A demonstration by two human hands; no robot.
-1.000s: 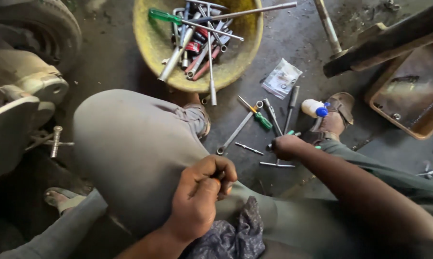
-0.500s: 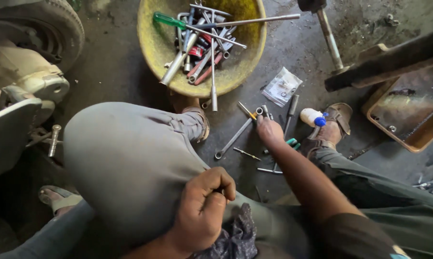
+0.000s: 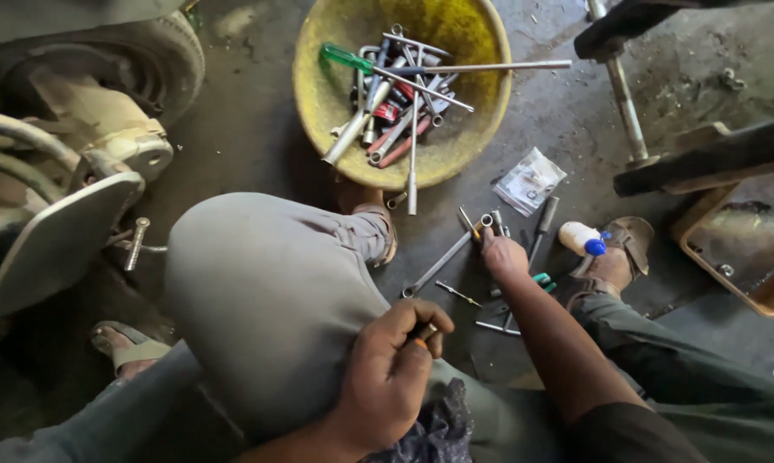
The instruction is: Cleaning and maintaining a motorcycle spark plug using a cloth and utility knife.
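A bowl (image 3: 402, 90) of tools sits on the floor (image 3: 233, 129) ahead of the knee (image 3: 267, 291). Right of the knee lie a spanner (image 3: 443, 259) and loose bits, a packet (image 3: 530, 181) beyond them. A wheel (image 3: 121, 77) stands left, a tray (image 3: 743, 249) right.

The left hand (image 3: 387, 377) closes round a small dark part (image 3: 423, 333) with an orange edge; most of it is hidden in the fist, its kind unclear. The right hand (image 3: 503, 255) covers whatever tool it touches on the floor. The yellow bowl (image 3: 318, 94) is cut off at the far edge, the tray (image 3: 704, 249) at the right. The clear packet (image 3: 530, 181) holds contents too small to tell.
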